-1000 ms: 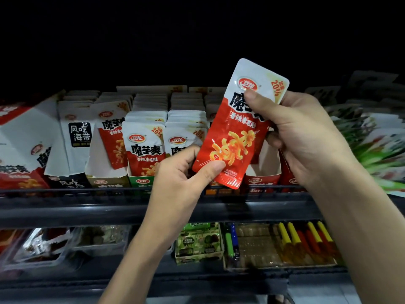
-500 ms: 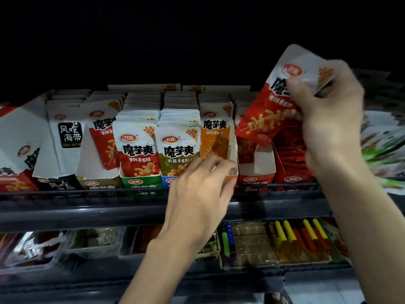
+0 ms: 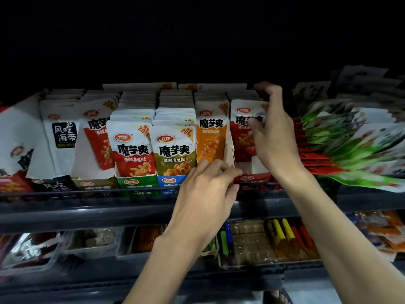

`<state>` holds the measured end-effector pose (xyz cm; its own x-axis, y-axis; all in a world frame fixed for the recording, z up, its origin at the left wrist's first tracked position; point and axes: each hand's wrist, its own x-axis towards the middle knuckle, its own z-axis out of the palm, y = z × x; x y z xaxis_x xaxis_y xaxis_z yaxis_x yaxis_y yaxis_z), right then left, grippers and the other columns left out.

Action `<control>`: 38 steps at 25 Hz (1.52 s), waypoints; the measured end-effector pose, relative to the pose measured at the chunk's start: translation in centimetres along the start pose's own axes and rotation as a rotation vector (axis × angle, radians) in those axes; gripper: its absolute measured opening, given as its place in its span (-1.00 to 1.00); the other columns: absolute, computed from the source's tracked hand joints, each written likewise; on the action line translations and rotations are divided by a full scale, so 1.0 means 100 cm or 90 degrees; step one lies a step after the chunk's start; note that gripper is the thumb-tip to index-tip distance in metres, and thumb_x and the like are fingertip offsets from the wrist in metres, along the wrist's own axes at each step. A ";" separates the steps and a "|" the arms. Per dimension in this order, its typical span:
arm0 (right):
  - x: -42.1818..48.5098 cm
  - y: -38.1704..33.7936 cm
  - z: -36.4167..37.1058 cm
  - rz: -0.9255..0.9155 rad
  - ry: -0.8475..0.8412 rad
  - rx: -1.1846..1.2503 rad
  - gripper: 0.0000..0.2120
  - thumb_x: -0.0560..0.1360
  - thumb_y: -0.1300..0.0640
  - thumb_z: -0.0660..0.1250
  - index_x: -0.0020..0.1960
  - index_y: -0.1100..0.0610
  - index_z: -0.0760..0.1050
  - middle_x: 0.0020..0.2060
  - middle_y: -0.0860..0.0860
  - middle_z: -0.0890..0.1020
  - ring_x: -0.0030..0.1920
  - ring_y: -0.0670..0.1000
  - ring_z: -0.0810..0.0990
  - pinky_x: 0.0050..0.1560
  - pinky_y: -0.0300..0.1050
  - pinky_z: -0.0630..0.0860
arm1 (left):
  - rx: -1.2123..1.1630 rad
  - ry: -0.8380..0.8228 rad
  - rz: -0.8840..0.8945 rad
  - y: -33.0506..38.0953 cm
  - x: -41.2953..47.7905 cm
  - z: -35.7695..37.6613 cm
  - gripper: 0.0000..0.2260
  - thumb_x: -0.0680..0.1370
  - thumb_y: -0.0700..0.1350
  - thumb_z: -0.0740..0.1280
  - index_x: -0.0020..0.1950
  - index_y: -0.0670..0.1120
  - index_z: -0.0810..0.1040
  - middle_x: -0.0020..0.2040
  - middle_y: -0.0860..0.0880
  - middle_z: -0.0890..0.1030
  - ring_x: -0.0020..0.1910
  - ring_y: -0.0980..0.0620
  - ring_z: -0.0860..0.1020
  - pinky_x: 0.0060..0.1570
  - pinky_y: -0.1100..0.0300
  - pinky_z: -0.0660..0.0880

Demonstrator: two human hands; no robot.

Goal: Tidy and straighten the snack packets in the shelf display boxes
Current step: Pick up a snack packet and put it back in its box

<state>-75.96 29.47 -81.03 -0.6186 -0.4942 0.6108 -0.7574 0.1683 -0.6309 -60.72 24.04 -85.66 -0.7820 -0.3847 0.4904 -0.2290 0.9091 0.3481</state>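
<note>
Snack packets [image 3: 132, 150]: konjac strips in upright display boxes, one row across the middle of the frame on the upper shelf [image 3: 87, 216].

Item in hand: red packet [image 3: 242, 132], centre right of the frame. It stands at the front of the red display box [image 3: 252, 179], label outward and roughly upright, just right of the orange packet [image 3: 211, 137].

Right hand [image 3: 276, 141]: grasping the red packet at its upper right edge, thumb on the printed face. The other fingers [image 3: 271, 93] are behind or above it, the forefinger lifted and blurred. The packet lies left of the palm, inside the grasp.

Left hand [image 3: 208, 189]: lower centre of the frame. Its curled fingers touch the cardboard at the front corner, where the orange packet's box meets the red display box. Whether they pinch the wall or only steady it cannot be told.

Hazards, as judged:
- The red display box looks thinly filled in front, with bare white wall showing below the packet. Let go loosely, the packet may slump forward or settle crooked.
- Its lower edge may snag the cardboard divider and crease.
- The right forearm passes close to the fanned green-and-red packets [image 3: 350, 150] at the right of the frame, and a wide withdrawal could knock them askew.
</note>
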 end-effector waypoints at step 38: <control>-0.015 0.013 0.021 -0.087 -0.055 -0.421 -0.69 0.45 0.35 0.35 0.16 0.16 0.62 0.09 0.13 0.56 0.17 0.15 0.51 0.45 0.11 0.17 | -0.065 -0.068 -0.007 -0.007 0.000 -0.007 -0.70 0.60 -0.02 0.29 0.33 0.07 0.53 0.20 0.15 0.51 0.21 0.15 0.35 0.19 0.15 0.41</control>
<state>-75.58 28.60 -83.81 -0.5107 -0.6093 0.6066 -0.8125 0.5727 -0.1087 -60.18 23.31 -85.38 -0.8387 -0.3697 0.4000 -0.1816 0.8821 0.4346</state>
